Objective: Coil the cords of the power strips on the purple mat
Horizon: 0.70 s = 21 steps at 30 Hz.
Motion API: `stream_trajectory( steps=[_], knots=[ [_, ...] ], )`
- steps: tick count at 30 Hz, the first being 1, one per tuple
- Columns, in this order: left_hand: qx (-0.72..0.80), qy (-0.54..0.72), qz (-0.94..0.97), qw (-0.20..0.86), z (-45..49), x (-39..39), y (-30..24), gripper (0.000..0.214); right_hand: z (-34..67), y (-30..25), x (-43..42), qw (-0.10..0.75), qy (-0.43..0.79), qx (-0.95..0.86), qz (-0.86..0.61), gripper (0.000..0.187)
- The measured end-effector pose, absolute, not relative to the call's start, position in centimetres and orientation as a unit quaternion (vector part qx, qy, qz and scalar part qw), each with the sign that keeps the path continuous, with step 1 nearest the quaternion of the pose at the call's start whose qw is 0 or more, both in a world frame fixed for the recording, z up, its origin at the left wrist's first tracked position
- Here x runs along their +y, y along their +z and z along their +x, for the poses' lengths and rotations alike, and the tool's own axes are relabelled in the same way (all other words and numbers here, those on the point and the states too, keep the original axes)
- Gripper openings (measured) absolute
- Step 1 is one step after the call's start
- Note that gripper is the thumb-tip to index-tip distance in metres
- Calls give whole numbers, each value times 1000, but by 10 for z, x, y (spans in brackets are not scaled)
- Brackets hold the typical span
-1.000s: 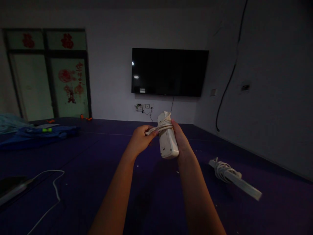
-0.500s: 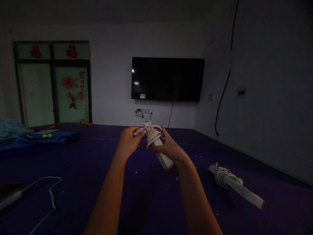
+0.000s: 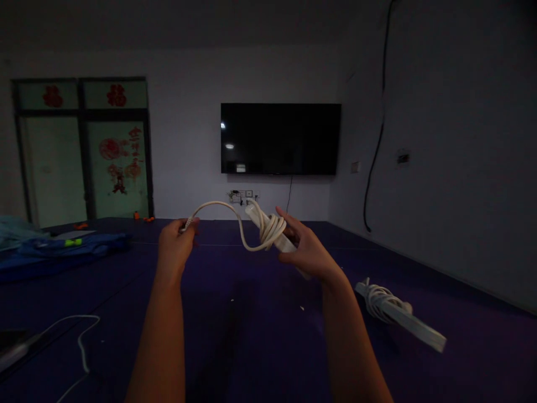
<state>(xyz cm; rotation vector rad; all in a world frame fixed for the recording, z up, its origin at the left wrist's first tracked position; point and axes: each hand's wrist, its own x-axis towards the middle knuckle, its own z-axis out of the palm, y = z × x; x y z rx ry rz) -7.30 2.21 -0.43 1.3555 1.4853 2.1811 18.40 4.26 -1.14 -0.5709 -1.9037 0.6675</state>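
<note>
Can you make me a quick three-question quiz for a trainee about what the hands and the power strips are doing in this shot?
1. True or false: the cord runs in a loose arc between the two hands.
2. Which hand holds the power strip with cord coiled round it? A) left B) right C) neither
3. Fill in: a second wrapped power strip lies on the purple ____.

Key
1. True. The cord arcs from the left hand to the coils.
2. B. The right hand grips the power strip; the left hand pinches the cord's end.
3. Floor. The second power strip rests on the floor, to the right of the right arm.
</note>
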Motion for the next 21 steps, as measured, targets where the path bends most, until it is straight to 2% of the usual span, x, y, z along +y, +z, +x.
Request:
stream_trajectory(
  steps=[5,9,15,17,21],
  knots=[
    [402,810,395,162,-54,19,3,29,194,-11,50,554,128,-765,-303,95],
    [330,859,356,163,-47,10,8,29,201,-12,56,516,23,-757,-400,94],
    [312,891,302,129,-49,2,11,22,205,-21,74,468,-76,-722,-504,93],
    [312,898,293,105,-49,2,12,22,202,-24,78,456,-84,-702,-540,84],
    [309,898,298,91,-46,2,12,23,195,-26,79,398,-110,-664,-623,49]
  ],
)
